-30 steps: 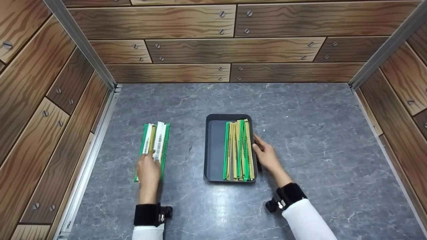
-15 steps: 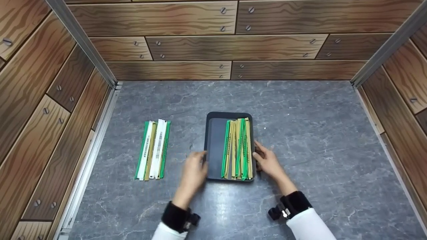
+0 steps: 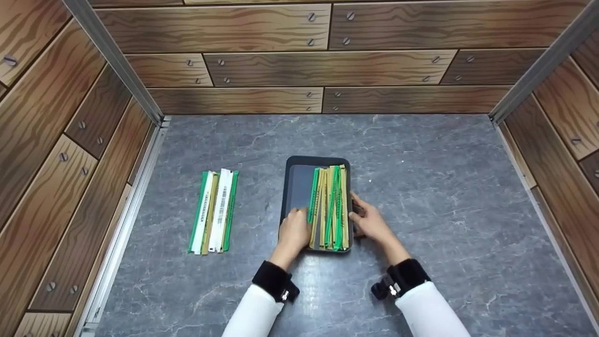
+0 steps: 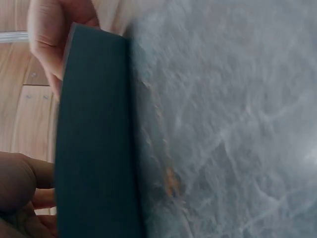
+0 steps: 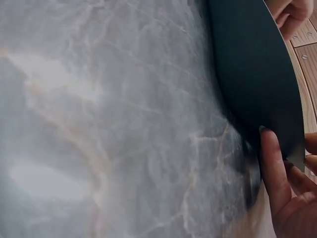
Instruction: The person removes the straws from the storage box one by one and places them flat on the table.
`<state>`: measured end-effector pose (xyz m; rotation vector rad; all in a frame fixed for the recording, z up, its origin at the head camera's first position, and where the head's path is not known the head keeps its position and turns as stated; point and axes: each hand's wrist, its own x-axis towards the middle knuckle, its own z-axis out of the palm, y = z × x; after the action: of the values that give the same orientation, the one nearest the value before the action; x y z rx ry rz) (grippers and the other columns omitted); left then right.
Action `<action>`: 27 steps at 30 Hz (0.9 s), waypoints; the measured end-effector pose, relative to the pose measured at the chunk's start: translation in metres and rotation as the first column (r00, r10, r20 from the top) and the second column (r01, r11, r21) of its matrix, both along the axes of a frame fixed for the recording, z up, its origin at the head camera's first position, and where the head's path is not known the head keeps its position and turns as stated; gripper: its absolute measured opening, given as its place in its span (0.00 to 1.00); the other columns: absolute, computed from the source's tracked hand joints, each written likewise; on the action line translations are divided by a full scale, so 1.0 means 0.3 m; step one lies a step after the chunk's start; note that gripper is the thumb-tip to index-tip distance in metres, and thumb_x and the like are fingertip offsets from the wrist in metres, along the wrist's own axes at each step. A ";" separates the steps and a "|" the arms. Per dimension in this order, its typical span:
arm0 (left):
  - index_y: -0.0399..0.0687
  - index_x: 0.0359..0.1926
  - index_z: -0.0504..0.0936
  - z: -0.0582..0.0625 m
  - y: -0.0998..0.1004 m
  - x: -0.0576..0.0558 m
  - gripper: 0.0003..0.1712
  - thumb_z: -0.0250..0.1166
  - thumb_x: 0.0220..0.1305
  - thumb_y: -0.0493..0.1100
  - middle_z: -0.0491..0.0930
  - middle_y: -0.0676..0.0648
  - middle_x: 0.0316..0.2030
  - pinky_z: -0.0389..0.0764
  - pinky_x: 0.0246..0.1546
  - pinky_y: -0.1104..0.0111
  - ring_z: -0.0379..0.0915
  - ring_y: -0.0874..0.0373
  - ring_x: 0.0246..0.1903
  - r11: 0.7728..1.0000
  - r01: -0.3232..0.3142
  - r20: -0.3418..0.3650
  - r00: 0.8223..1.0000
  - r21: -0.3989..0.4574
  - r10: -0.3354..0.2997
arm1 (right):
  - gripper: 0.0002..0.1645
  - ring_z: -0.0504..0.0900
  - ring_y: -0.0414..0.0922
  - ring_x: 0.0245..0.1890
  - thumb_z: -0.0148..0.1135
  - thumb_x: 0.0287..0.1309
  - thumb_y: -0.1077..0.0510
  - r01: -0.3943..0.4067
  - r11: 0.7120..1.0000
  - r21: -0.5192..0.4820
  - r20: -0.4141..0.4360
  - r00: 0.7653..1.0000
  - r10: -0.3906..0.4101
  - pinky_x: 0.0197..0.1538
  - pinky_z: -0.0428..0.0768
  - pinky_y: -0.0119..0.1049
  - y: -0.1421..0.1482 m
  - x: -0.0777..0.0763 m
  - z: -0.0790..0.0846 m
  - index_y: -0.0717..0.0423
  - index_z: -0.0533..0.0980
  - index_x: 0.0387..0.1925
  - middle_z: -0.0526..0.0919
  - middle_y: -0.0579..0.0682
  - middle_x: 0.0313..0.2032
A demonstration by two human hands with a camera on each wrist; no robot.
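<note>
A dark tray stands in the middle of the table, holding several long, thin green and gold packets along its right half. My left hand is over the tray's lower left part with fingers curled beside the leftmost green packet. In the left wrist view the tray wall partly hides those fingers, so whether they pinch the packet is unclear. At the tray's right side my right hand grips the edge. The right wrist view shows a finger against the tray's outer wall.
To the left on the grey marbled table lies a row of white, gold and green packets side by side. Wood-patterned panels enclose the back and both sides. A metal rail runs along the left edge.
My left hand has moved right, from the row of packets on the table to inside the tray. My right hand has stayed at the tray's right edge. The tray has shifted slightly left.
</note>
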<state>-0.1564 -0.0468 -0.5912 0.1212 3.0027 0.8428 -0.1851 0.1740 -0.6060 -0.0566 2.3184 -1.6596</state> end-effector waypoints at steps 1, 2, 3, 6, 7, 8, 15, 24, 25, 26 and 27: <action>0.37 0.50 0.82 -0.003 0.002 -0.004 0.15 0.61 0.62 0.32 0.80 0.38 0.39 0.83 0.33 0.55 0.80 0.43 0.34 1.000 -0.007 0.011 1.000 -0.010 0.007 | 0.40 0.79 0.60 0.49 0.52 0.66 0.70 -0.006 1.000 -0.011 0.010 1.000 0.006 0.27 0.84 0.43 0.000 -0.003 0.001 0.53 0.54 0.76 0.60 0.69 0.69; 0.37 0.49 0.82 -0.005 0.005 -0.008 0.14 0.61 0.63 0.32 0.80 0.38 0.38 0.83 0.32 0.55 0.80 0.43 0.33 1.000 -0.013 0.019 1.000 -0.016 0.013 | 0.40 0.80 0.60 0.49 0.52 0.65 0.71 -0.007 1.000 -0.024 0.024 1.000 0.008 0.28 0.85 0.44 0.001 -0.005 0.002 0.53 0.53 0.76 0.59 0.68 0.69; 0.37 0.48 0.82 -0.008 0.008 -0.011 0.13 0.61 0.62 0.32 0.80 0.38 0.37 0.83 0.31 0.55 0.80 0.43 0.32 1.000 -0.018 0.024 1.000 -0.021 0.018 | 0.41 0.80 0.60 0.48 0.53 0.65 0.71 -0.004 0.999 -0.037 0.037 0.999 0.005 0.28 0.85 0.45 0.001 -0.006 0.003 0.52 0.53 0.76 0.58 0.67 0.70; 0.36 0.49 0.82 -0.011 0.019 -0.015 0.13 0.63 0.62 0.34 0.80 0.38 0.37 0.83 0.31 0.55 0.81 0.42 0.32 0.999 -0.027 0.043 0.999 -0.024 0.028 | 0.41 0.80 0.61 0.49 0.51 0.66 0.71 -0.007 0.996 -0.086 0.080 0.997 0.014 0.29 0.85 0.47 0.006 -0.006 0.005 0.50 0.51 0.76 0.55 0.66 0.72; 0.36 0.48 0.82 -0.012 0.022 -0.016 0.13 0.64 0.62 0.34 0.80 0.38 0.37 0.83 0.31 0.55 0.81 0.42 0.32 0.999 -0.029 0.046 0.998 -0.020 0.030 | 0.41 0.80 0.62 0.48 0.51 0.66 0.71 -0.005 0.996 -0.092 0.086 0.996 0.013 0.29 0.85 0.48 0.007 -0.006 0.004 0.50 0.51 0.76 0.54 0.66 0.72; 0.36 0.48 0.82 -0.014 0.025 -0.016 0.13 0.64 0.61 0.33 0.80 0.38 0.37 0.83 0.31 0.55 0.81 0.42 0.32 0.999 -0.030 0.049 0.998 -0.020 0.031 | 0.41 0.80 0.62 0.48 0.51 0.66 0.70 -0.002 0.996 -0.093 0.087 0.996 0.010 0.29 0.85 0.48 0.007 -0.006 0.004 0.49 0.51 0.76 0.54 0.65 0.72; 0.36 0.44 0.81 -0.020 0.034 -0.016 0.11 0.65 0.58 0.31 0.80 0.38 0.36 0.83 0.32 0.56 0.81 0.42 0.32 0.999 -0.039 0.058 0.997 -0.013 0.040 | 0.41 0.78 0.65 0.53 0.52 0.65 0.71 -0.018 0.998 -0.065 0.027 0.999 0.020 0.32 0.85 0.47 0.012 -0.011 -0.003 0.53 0.53 0.76 0.56 0.69 0.71; 0.36 0.38 0.82 -0.025 0.031 -0.007 0.07 0.66 0.56 0.32 0.81 0.39 0.32 0.82 0.28 0.55 0.80 0.43 0.29 0.999 -0.047 0.043 0.998 -0.016 0.047 | 0.42 0.77 0.64 0.53 0.53 0.66 0.69 -0.003 0.996 -0.094 0.086 0.996 0.011 0.31 0.85 0.48 0.009 -0.006 0.001 0.48 0.52 0.76 0.52 0.65 0.73; 0.36 0.38 0.82 -0.027 0.031 -0.006 0.07 0.66 0.55 0.32 0.81 0.39 0.32 0.82 0.28 0.56 0.81 0.43 0.29 0.999 -0.047 0.039 0.998 -0.017 0.048 | 0.42 0.77 0.64 0.54 0.52 0.66 0.70 0.000 0.995 -0.101 0.092 0.996 0.010 0.31 0.85 0.48 0.008 -0.006 0.001 0.48 0.52 0.76 0.52 0.65 0.73; 0.36 0.37 0.82 -0.028 0.031 -0.005 0.07 0.66 0.55 0.32 0.81 0.39 0.32 0.82 0.28 0.56 0.81 0.43 0.29 0.999 -0.048 0.037 0.998 -0.017 0.048 | 0.42 0.76 0.65 0.54 0.52 0.66 0.70 -0.002 0.995 -0.104 0.093 0.996 0.012 0.32 0.85 0.48 0.008 -0.006 0.001 0.48 0.52 0.76 0.52 0.65 0.73; 0.36 0.36 0.82 -0.028 0.031 -0.005 0.06 0.66 0.55 0.32 0.82 0.39 0.31 0.82 0.27 0.56 0.81 0.43 0.28 0.999 -0.049 0.034 0.998 -0.018 0.049 | 0.42 0.76 0.65 0.55 0.52 0.66 0.70 -0.004 0.994 -0.113 0.097 0.995 0.015 0.32 0.85 0.48 0.008 -0.006 0.000 0.48 0.51 0.77 0.51 0.66 0.73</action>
<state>-0.1580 -0.0375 -0.5997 0.0325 2.9918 0.8151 -0.1868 0.1764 -0.6059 -0.0096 2.1492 -1.7468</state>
